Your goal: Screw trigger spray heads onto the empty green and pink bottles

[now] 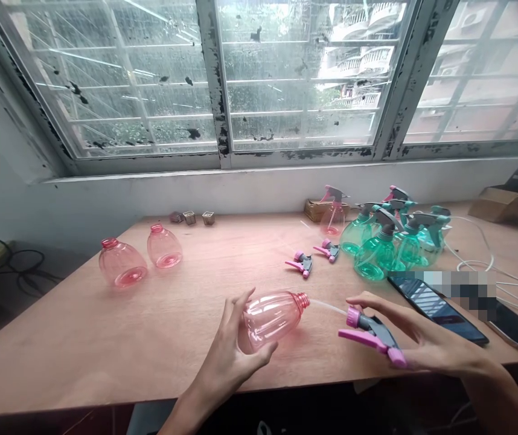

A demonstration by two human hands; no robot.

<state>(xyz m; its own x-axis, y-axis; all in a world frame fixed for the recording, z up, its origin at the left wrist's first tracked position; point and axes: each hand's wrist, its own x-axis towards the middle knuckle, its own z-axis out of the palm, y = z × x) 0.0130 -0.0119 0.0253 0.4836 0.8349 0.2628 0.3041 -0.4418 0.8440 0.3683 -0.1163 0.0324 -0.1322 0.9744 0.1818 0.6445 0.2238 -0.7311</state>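
Observation:
My left hand (236,347) is wrapped round a clear pink spray bottle (271,317), tilted on its side with its threaded neck pointing right. In my right hand (426,341) is a pink and grey trigger spray head (374,335). Its thin white dip tube reaches left to the bottle's mouth, the tip seeming to sit just at or inside the opening. The collar and the neck are well apart. Beyond the hands, two more spray heads lie on the table, a nearer one (303,264) and a farther one (329,250).
Two open pink bottles (123,264) stand at the left of the wooden table (150,338). Several green spray bottles (377,254) and one pink assembled one (332,214) cluster at the back right. Phones (440,311) and white cables (480,263) lie right, near a cardboard box (503,202).

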